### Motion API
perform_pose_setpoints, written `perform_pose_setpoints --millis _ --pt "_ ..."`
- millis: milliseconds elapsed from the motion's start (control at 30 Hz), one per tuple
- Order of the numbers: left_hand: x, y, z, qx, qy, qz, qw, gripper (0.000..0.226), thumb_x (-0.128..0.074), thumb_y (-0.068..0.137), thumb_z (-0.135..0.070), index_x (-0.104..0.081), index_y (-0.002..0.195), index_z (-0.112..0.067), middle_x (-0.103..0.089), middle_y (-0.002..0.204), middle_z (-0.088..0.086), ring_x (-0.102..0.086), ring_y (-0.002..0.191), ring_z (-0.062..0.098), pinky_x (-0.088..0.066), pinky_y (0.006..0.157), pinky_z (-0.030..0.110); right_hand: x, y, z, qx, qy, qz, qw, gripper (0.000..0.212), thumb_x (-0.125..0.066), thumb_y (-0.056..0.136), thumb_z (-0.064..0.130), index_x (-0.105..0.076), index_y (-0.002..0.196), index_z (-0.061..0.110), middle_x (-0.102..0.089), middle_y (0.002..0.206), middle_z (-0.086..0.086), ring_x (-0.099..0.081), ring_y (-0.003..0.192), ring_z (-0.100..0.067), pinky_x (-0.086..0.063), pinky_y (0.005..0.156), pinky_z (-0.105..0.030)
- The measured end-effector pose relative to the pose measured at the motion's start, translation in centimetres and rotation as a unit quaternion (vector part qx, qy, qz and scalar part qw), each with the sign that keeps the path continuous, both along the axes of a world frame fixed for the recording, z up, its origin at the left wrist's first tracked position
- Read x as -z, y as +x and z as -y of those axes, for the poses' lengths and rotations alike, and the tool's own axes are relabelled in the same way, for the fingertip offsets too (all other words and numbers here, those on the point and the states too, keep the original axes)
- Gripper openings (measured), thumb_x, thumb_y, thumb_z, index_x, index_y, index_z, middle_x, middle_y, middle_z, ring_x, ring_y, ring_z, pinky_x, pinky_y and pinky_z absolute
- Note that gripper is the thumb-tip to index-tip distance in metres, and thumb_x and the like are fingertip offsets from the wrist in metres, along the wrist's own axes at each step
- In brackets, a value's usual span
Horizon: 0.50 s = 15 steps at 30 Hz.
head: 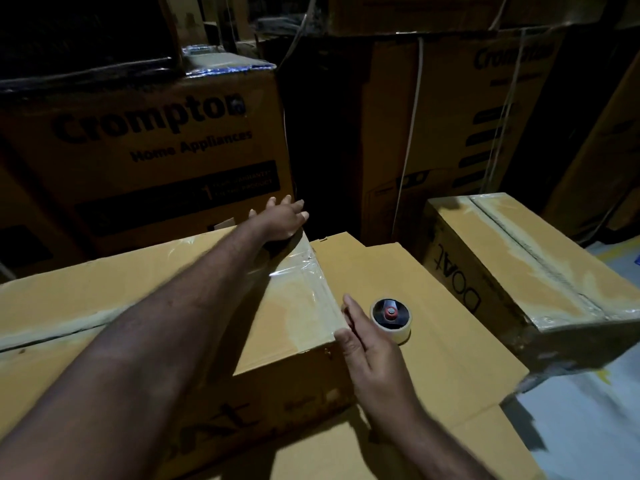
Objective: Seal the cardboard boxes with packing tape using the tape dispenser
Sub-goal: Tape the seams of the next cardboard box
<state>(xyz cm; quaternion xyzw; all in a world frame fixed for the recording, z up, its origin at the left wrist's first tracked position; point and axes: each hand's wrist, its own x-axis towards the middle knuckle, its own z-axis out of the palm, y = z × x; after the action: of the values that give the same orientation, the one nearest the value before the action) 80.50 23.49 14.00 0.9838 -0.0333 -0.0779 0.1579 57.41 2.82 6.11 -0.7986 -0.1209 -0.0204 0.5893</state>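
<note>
The left hand [282, 220], fingers spread, is pressing the far corner of the box [138, 306] (closed, contents hidden); the right hand [367, 341], fingers straight, is touching its near corner, the dispenser [391, 318] sitting beside on cardboard [450, 358].

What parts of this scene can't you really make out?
Head view:
- Near side of the tape dispenser: hidden by the right hand.
- Far corner of the taped box: covered by the left hand; its side print is dark and blurred.
- Small print on the Crompton box: blurred.
</note>
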Motion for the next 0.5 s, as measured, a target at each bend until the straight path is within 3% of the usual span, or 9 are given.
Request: perform_pose_setpoints --millis 67,133,200,300,367,500 --pt "-1.1 -2.5 0.3 0.021 0.029 -0.002 0.999 0.059 -0.033 0.107 -0.048 -0.015 0.160 -0.030 0.004 0.169 0.002 0.008 0.154 0.033 0.004 0.118 0.066 0.2 0.1 0.5 0.034 -0.029 0.072 0.996 0.059 -0.056 0.088 0.049 -0.042 0.142 0.032 -0.045 0.137 0.029 -0.038 0.130 0.015 -0.037 0.108 -0.017" --pt "-2.2 -6.0 1.2 0.052 0.047 0.012 0.997 0.063 -0.037 0.106 -0.048 -0.013 0.161 -0.026 0.006 0.169 0.003 0.009 0.154 0.033 0.002 0.121 0.061 0.6 0.6 0.9 0.054 -0.048 0.148 0.986 0.053 -0.063 0.086 0.037 -0.054 0.135 0.018 -0.051 0.133 0.018 -0.041 0.126 0.018 -0.037 0.107 -0.016" --pt "-3.2 -10.5 2.0 0.088 0.053 0.013 0.995 0.065 -0.038 0.106 -0.047 -0.013 0.161 -0.023 0.006 0.169 0.000 0.008 0.155 0.028 -0.003 0.123 0.055 0.7 1.0 1.1 0.043 -0.069 0.185 0.979 0.052 -0.072 0.085 0.023 -0.053 0.133 0.015 -0.054 0.130 0.013 -0.040 0.124 0.021 -0.036 0.104 -0.008" --pt "-3.1 -17.4 2.2 0.129 0.069 -0.059 0.987 0.073 -0.034 0.103 -0.057 -0.011 0.161 -0.020 0.008 0.169 -0.001 0.009 0.155 0.020 -0.006 0.125 0.047 1.1 1.4 1.4 0.033 -0.093 0.248 0.964 0.058 -0.076 0.081 0.003 -0.052 0.134 0.011 -0.056 0.126 0.010 -0.045 0.122 0.014 -0.036 0.099 -0.003" --pt "-1.8 -20.3 1.6 0.111 0.101 -0.096 0.984 0.086 -0.028 0.096 -0.069 -0.002 0.162 -0.020 0.016 0.168 0.000 0.015 0.154 0.018 -0.001 0.125 0.045 1.4 1.6 1.5 0.046 -0.097 0.280 0.954 0.055 -0.078 0.077 -0.001 -0.060 0.129 0.006 -0.060 0.117 0.012 -0.053 0.112 0.008 -0.041 0.093 -0.004" --pt "0.2 -22.1 0.5 0.030 0.106 -0.047 0.993 0.104 -0.011 0.078 -0.085 0.008 0.161 -0.025 0.020 0.166 -0.005 0.016 0.153 0.012 0.004 0.125 0.040 1.3 2.3 1.8 0.040 -0.063 0.278 0.958 0.043 -0.080 0.075 -0.003 -0.070 0.116 0.006 -0.071 0.100 0.007 -0.066 0.093 0.002 -0.051 0.081 -0.009"
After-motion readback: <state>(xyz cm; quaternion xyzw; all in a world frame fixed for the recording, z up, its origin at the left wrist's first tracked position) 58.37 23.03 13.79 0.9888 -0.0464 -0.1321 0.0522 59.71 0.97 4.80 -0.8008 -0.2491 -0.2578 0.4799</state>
